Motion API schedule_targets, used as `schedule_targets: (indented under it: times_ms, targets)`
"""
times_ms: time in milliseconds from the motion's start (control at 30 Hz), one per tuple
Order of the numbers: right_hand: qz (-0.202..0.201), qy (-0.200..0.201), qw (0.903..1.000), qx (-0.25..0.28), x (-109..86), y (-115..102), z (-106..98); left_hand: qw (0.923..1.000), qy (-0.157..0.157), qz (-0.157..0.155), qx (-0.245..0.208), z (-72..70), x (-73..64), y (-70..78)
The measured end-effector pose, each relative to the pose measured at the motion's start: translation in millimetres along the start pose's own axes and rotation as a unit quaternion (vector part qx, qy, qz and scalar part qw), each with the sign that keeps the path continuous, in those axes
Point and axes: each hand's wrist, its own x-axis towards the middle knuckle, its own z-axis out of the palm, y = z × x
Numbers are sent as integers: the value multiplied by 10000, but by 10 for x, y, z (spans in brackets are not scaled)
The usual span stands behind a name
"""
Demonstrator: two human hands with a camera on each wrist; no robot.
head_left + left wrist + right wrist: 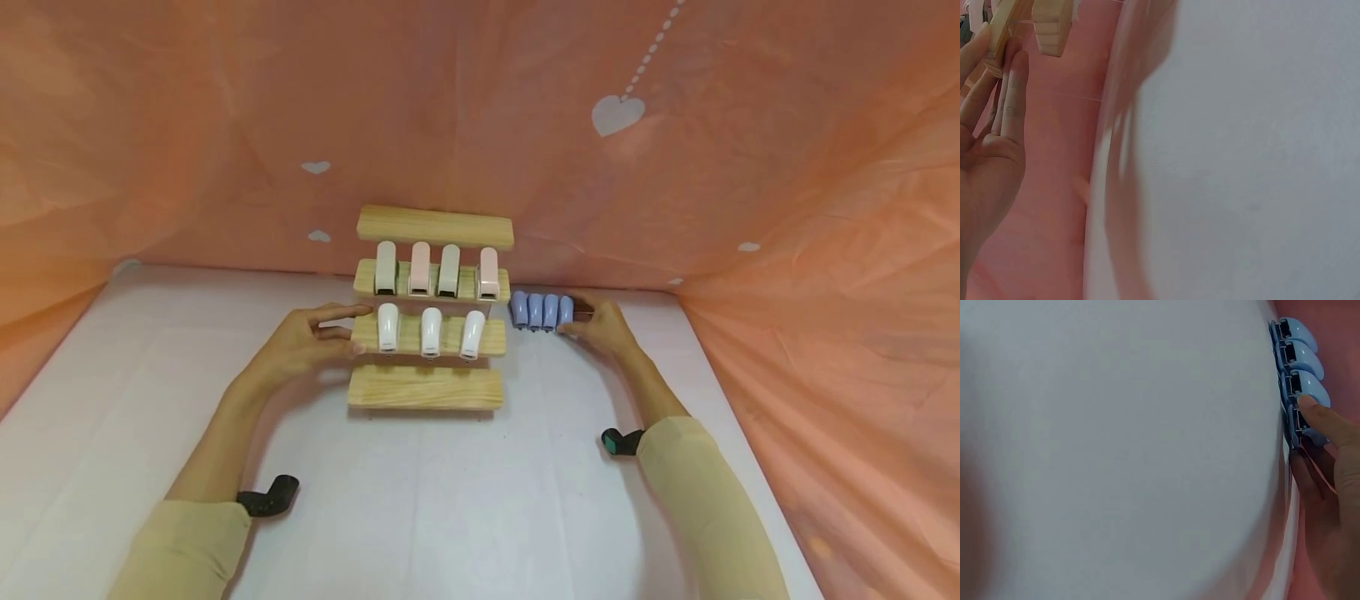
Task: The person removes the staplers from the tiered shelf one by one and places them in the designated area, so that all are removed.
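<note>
My left hand [303, 346] grips the left end of a tiered wooden display shelf [427, 387]. In the left wrist view its thumb and fingers lie on either side of the board end [999, 37]. A row of several small blue staplers [535, 311] stands on the table just right of the shelf. At the row's right end my right hand [603, 325] holds the outermost blue stapler [1302, 422] between thumb and fingers. Three white staplers [431, 333] are spaced along one step. On the step above stand green staplers [386, 268] and pink staplers [420, 268].
The top board [435, 227] and the lowest board of the shelf bear nothing. A white cloth [480, 500] covers the table. Behind and to the right hangs an orange-pink sheet [750, 150] with white hearts, close to the shelf's back.
</note>
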Motion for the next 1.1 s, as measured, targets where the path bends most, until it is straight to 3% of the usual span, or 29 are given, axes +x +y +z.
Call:
schedule_targets:
  times_ms: [400, 633, 933, 1100]
  targets:
    - [145, -104, 9988, 445, -30, -52, 9, 9998, -1, 117, -173, 24, 5, 5]
    - [10, 439, 9977, 507, -39, -146, -39, 9998, 114, 163, -39, 28, -5, 5]
    - [-439, 672, 9901, 1149, -73, -542, -123, 9993, 184, 293, -147, 51, 4, 2]
    - [-968, 816, 9795, 1566, -163, -938, -150, 9992, 104, 373, -137, 36, -6, -1]
